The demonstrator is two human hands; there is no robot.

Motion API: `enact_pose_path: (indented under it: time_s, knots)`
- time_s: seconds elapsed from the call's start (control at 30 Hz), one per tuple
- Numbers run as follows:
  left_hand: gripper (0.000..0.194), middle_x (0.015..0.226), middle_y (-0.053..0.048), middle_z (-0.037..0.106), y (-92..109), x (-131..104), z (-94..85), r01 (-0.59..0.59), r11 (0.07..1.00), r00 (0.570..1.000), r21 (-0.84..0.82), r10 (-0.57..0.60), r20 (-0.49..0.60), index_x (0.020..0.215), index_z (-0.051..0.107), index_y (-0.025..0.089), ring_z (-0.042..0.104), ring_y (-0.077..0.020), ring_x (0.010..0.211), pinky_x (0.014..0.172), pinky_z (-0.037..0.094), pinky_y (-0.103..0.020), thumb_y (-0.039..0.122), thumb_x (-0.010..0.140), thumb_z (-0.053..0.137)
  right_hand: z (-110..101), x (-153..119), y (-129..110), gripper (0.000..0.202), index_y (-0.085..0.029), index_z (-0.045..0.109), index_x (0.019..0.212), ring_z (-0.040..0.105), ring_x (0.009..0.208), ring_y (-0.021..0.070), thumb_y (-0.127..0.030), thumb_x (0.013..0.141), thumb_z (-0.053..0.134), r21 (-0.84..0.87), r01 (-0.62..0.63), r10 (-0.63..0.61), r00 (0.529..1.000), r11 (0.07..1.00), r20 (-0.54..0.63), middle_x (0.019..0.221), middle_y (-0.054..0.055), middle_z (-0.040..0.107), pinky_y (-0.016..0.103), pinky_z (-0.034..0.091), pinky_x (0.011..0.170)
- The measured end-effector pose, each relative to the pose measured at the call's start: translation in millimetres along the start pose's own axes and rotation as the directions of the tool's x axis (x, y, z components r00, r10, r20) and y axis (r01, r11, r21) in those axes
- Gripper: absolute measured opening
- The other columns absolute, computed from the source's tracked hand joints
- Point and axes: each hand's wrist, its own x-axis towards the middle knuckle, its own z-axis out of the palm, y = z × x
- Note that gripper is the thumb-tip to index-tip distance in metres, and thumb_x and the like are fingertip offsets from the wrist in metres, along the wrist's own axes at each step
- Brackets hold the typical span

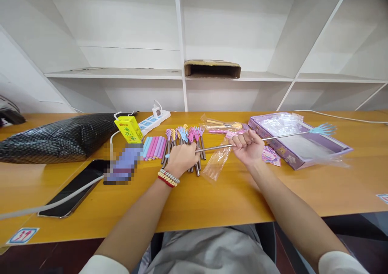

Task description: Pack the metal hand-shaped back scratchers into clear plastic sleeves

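Observation:
A long telescopic back scratcher (286, 136) with a light-blue claw head (323, 129) is stretched out level above the table. My left hand (182, 159) is closed around its handle end, and a bit of light blue shows beyond the fist. Further along the metal rod, my right hand (248, 148) grips it with curled fingers. Beneath and behind my left hand lie several shortened back scratchers (190, 135) with pink, blue, yellow and purple claws. Left of them is a row of pastel tubes (153, 148). A clear plastic sleeve (217, 163) lies between my hands.
At the right stands an open purple box (289, 154) holding clear plastic, with pink cards (271, 156) beside it. A bagged back scratcher (224, 124) lies behind. Leftward are a yellow carton (130, 129), power strip (154, 121), phone (77, 189), cable and black wrapped parcel (60, 138).

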Motion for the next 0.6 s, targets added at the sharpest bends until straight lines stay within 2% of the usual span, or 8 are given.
enact_pose_path:
  time_s: [0.2, 0.33, 0.47, 0.6]
  knots:
    - [0.036, 0.071, -0.010, 0.066, -3, 7, -8.8, -0.096, 0.995, 0.995, -0.025, 0.096, 0.001, 0.083, 0.065, 0.019, 0.064, -0.0264, 0.072, 0.063, 0.045, -0.035, 0.038, 0.083, 0.036, 13, -1, -28, 0.052, -0.017, 0.009, 0.049, 0.014, 0.039, 0.0078, -0.024, 0.073, 0.054, -0.037, 0.105, -0.105, 0.994, 0.994, 0.005, 0.044, -0.006, 0.004, 0.026, 0.030, 0.042]
    - [0.035, 0.071, -0.009, 0.066, -21, 8, -12.8, -0.069, 0.998, 0.997, -0.011, 0.069, 0.020, 0.077, 0.066, 0.019, 0.063, -0.0257, 0.072, 0.062, 0.044, -0.034, 0.039, 0.081, 0.038, 1, -5, -61, 0.052, -0.017, 0.009, 0.048, 0.006, 0.041, 0.0069, -0.024, 0.070, 0.056, -0.032, 0.269, -0.270, 0.961, 0.963, -0.067, 0.046, -0.007, 0.001, 0.025, 0.024, 0.039]
    - [0.036, 0.074, -0.010, 0.066, -40, 7, -13.0, -0.044, 0.999, 0.999, 0.011, 0.044, 0.029, 0.080, 0.067, 0.020, 0.063, -0.0265, 0.077, 0.066, 0.043, -0.034, 0.042, 0.081, 0.038, -16, -4, -80, 0.050, -0.017, 0.011, 0.050, 0.007, 0.040, 0.0070, -0.027, 0.073, 0.054, -0.026, 0.268, -0.270, 0.957, 0.963, -0.104, 0.046, -0.007, 0.002, 0.025, 0.024, 0.039]
    - [0.033, 0.074, -0.009, 0.066, -43, 9, -9.5, -0.016, 0.999, 1.000, 0.035, 0.015, 0.026, 0.080, 0.067, 0.021, 0.063, -0.0269, 0.077, 0.067, 0.043, -0.035, 0.040, 0.081, 0.040, -20, 0, -75, 0.050, -0.017, 0.013, 0.049, 0.014, 0.037, 0.0071, -0.038, 0.079, 0.047, -0.042, 0.240, -0.244, 0.960, 0.970, -0.136, 0.043, -0.006, 0.008, 0.025, 0.027, 0.039]
